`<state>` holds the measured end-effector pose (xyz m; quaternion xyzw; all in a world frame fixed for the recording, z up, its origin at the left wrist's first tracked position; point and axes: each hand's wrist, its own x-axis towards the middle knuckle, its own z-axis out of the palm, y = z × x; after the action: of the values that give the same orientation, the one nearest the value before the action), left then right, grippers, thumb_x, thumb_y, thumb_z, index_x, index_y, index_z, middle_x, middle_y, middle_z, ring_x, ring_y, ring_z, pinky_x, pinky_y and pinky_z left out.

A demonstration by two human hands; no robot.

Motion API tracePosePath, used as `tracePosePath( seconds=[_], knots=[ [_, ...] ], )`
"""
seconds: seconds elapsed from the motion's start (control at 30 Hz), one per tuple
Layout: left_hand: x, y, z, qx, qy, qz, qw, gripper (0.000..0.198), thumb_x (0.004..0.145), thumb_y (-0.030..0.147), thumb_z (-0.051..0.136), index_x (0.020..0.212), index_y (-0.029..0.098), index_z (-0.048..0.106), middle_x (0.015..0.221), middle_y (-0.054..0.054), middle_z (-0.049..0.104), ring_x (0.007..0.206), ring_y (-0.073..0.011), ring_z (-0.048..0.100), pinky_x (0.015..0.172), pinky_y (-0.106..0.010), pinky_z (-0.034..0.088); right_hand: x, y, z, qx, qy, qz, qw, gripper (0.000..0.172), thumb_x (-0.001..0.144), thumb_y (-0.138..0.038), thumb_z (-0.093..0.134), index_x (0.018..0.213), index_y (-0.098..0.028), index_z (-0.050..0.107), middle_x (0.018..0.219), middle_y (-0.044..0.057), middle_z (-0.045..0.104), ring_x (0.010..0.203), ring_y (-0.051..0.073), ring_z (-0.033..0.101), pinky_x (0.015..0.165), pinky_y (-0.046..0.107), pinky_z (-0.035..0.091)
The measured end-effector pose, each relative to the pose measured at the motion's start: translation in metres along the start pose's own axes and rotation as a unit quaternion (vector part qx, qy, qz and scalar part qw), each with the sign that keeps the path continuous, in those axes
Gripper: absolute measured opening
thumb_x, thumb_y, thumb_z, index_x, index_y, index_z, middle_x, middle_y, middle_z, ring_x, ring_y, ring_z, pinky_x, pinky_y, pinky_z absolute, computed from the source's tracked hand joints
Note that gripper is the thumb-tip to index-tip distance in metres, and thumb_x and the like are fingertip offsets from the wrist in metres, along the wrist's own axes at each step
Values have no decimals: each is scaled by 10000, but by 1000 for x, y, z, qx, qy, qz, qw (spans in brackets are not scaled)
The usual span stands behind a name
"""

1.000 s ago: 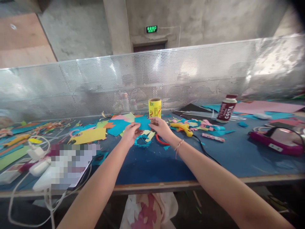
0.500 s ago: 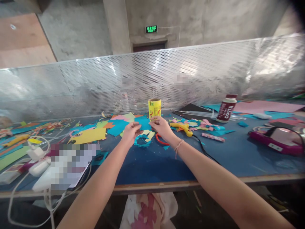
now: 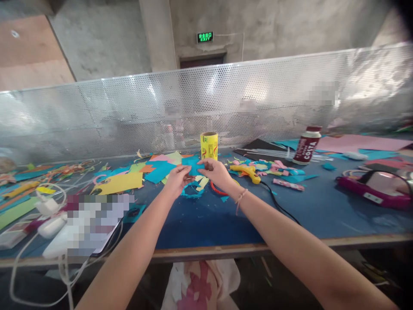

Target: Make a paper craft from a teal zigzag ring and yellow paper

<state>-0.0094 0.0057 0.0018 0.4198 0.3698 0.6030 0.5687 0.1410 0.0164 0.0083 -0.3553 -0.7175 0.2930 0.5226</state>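
Note:
Both my hands meet over the middle of the blue table (image 3: 206, 224). My left hand (image 3: 177, 180) and my right hand (image 3: 217, 173) each pinch an edge of a small blue paper piece (image 3: 192, 165) held just above the tabletop. Under the hands lies a blue cut-out paper ring (image 3: 192, 191) and a red loop (image 3: 217, 189), partly hidden by my right wrist. A yellow roll (image 3: 209, 145) stands upright just behind the paper.
Coloured paper sheets (image 3: 121, 182) and scraps cover the left and middle. A yellow glue gun (image 3: 247, 171) with black cord lies right of my hands. A brown bottle (image 3: 306, 145), a pink device (image 3: 371, 191), white chargers (image 3: 50, 215) and a perforated metal screen (image 3: 129, 112) surround the area.
My hands have closed in slightly on the blue paper piece, the right fingers shifting left along its edge. Nothing else on the table has moved.

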Motion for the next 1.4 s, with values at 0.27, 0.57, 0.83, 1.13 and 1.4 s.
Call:
tracePosePath(
  seconds=[0.27,0.57,0.83,1.13,1.4],
  knots=[
    [1,0,-1,-34,10,-25,999,208,618,216,701,745,151,550,607,7,569,552,-116,593,569,-250,498,3,9,2,126,-2,30,992,314,608,-239,653,910,-175,597,708,-8,588,675,112,554,682,283,461],
    [-3,4,2,-8,25,97,995,302,548,225,731,763,159,530,607,34,575,554,-95,579,602,-244,481,3,3,2,165,60,30,984,293,592,-275,683,855,-183,595,724,7,618,711,134,591,693,298,495],
    [-7,6,3,44,12,123,991,223,597,210,652,814,167,620,756,-4,612,616,-110,585,574,-240,468,1,3,-1,156,58,14,986,209,684,-289,585,854,-181,637,814,30,658,736,140,607,744,325,505],
    [-11,6,6,100,18,178,979,269,577,184,662,845,187,650,765,-18,646,718,-139,607,601,-232,480,0,0,-1,152,81,-17,985,185,637,-213,601,819,-190,626,821,33,672,804,166,624,774,332,492],
    [-16,5,11,115,66,228,965,160,605,198,649,762,176,666,768,-25,663,712,-142,601,629,-249,489,-5,-7,5,121,107,-18,987,131,660,-244,576,766,-193,635,733,17,652,691,150,596,648,295,482]
  ],
)
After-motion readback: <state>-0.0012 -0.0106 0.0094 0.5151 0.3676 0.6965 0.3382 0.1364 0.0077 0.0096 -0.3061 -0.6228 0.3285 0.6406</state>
